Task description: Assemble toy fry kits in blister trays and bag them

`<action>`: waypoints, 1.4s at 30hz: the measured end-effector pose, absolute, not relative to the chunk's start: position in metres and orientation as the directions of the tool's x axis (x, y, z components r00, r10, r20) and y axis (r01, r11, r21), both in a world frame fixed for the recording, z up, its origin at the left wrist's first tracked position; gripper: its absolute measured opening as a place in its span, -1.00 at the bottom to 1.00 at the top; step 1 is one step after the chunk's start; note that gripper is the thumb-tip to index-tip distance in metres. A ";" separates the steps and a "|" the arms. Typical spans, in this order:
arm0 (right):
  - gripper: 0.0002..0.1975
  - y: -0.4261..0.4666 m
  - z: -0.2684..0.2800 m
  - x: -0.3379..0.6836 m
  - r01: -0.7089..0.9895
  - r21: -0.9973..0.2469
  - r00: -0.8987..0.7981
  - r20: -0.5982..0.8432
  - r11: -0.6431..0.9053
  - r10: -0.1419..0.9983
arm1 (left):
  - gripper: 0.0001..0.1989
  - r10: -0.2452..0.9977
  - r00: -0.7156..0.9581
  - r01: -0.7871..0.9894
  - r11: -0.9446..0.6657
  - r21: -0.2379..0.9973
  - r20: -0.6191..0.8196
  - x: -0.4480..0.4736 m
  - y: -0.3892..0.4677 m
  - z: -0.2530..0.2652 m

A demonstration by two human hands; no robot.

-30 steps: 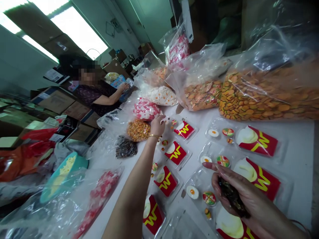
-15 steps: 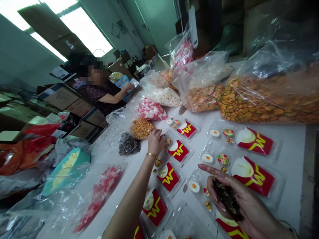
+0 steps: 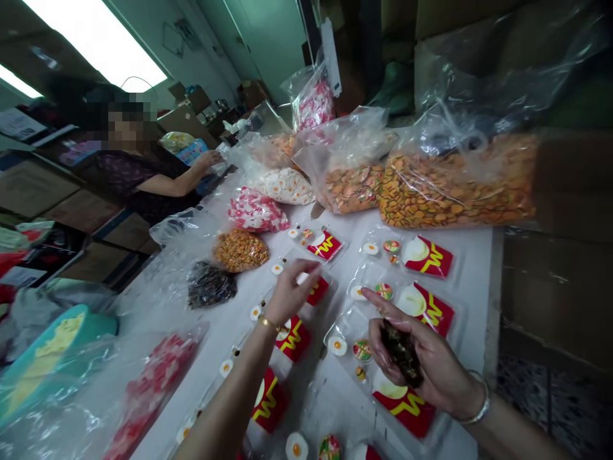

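Dark candy pieces [image 3: 401, 352] fill the cupped right hand [image 3: 421, 358], its fingers curled round them, forefinger stretched out. Just left of it, the left hand [image 3: 290, 292] pinches its fingertips together over a clear tray [image 3: 311, 287]; whether it holds anything I cannot tell.

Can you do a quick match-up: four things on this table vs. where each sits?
Things:
1. dark pieces
2. big bag of orange rounds
3. teal bowl
4. bag of red-and-white sweets

Places:
a. far left edge of the picture
b. cupped in the right hand
c. back of the table, at the right
d. beyond the left hand, next to the fried-egg sweets bag

Pairs: 1-b, 2-c, 3-a, 4-d
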State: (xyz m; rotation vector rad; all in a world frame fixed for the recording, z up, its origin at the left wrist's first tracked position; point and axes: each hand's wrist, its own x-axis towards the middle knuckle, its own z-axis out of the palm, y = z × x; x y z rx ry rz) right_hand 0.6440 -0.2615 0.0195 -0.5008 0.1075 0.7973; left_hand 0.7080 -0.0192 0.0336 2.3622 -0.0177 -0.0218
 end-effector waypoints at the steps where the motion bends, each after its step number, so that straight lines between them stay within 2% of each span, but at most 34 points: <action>1: -0.48 -0.262 0.020 0.644 -0.708 -0.387 0.699 -0.267 0.591 0.663 | -0.75 -0.118 0.987 0.018 -0.597 0.802 -0.111 0.698 -0.038 0.043; 3: -0.46 -0.262 0.022 0.643 -0.703 -0.388 0.703 -0.254 0.596 0.664 | -0.75 -0.278 0.923 0.151 -0.371 0.916 -0.265 0.679 -0.073 0.058; 5: -0.43 -0.263 0.022 0.641 -0.701 -0.392 0.706 -0.265 0.595 0.657 | -0.75 -0.347 0.864 0.323 -0.173 0.931 -0.364 0.667 -0.100 0.064; 8: -0.46 -0.267 0.021 0.642 -0.690 -0.413 0.720 -0.306 0.594 0.623 | -0.77 -0.293 0.859 0.449 0.036 0.893 -0.420 0.662 -0.122 0.059; 11: -0.56 -0.274 0.017 0.647 -0.636 -0.483 0.767 -0.314 0.602 0.560 | -0.80 -0.196 0.915 0.377 0.111 0.919 -0.352 0.676 -0.132 0.050; 15: -0.71 -0.285 0.012 0.658 -0.591 -0.519 0.804 -0.440 0.617 0.400 | -0.83 -0.065 0.975 0.210 -0.007 0.978 -0.210 0.725 -0.137 0.033; 18: -0.71 -0.294 0.009 0.664 -0.598 -0.456 0.778 -0.529 0.659 0.340 | -0.85 0.053 0.995 0.097 -0.256 0.962 -0.086 0.774 -0.134 0.016; 22: -0.70 -0.305 0.005 0.665 -0.610 -0.390 0.766 -0.512 0.690 0.388 | -0.96 0.067 0.997 0.082 -0.673 0.735 -0.049 0.824 -0.133 -0.004; 26: -0.63 -0.307 0.004 0.663 -0.620 -0.439 0.769 -0.505 0.651 0.392 | -0.94 0.106 0.991 0.136 -0.837 0.530 -0.086 0.842 -0.141 -0.007; 28: -0.63 -0.306 0.004 0.663 -0.609 -0.460 0.780 -0.494 0.646 0.384 | -0.88 0.119 0.992 0.120 -0.852 0.510 -0.035 0.838 -0.144 -0.002; 30: -0.64 -0.304 0.005 0.664 -0.591 -0.462 0.790 -0.494 0.661 0.362 | -0.80 0.064 0.998 0.038 -0.821 0.569 0.026 0.823 -0.143 0.008; 34: -0.68 -0.297 0.006 0.666 -0.591 -0.376 0.768 -0.532 0.714 0.356 | -0.75 -0.259 0.962 -0.231 -0.603 0.764 0.087 0.766 -0.140 0.037; 37: -0.62 -0.287 0.009 0.662 -0.653 -0.286 0.698 -0.587 0.701 0.410 | -0.74 -0.439 0.895 -0.294 -0.447 0.845 0.079 0.717 -0.139 0.052; 39: -0.59 -0.279 0.011 0.656 -0.682 -0.275 0.676 -0.591 0.677 0.440 | -0.82 -0.446 0.893 -0.278 -0.425 0.861 0.068 0.691 -0.139 0.055; 42: -0.58 -0.270 0.015 0.645 -0.714 -0.295 0.662 -0.581 0.635 0.474 | -0.89 -0.366 0.928 -0.220 -0.394 0.893 0.067 0.670 -0.136 0.051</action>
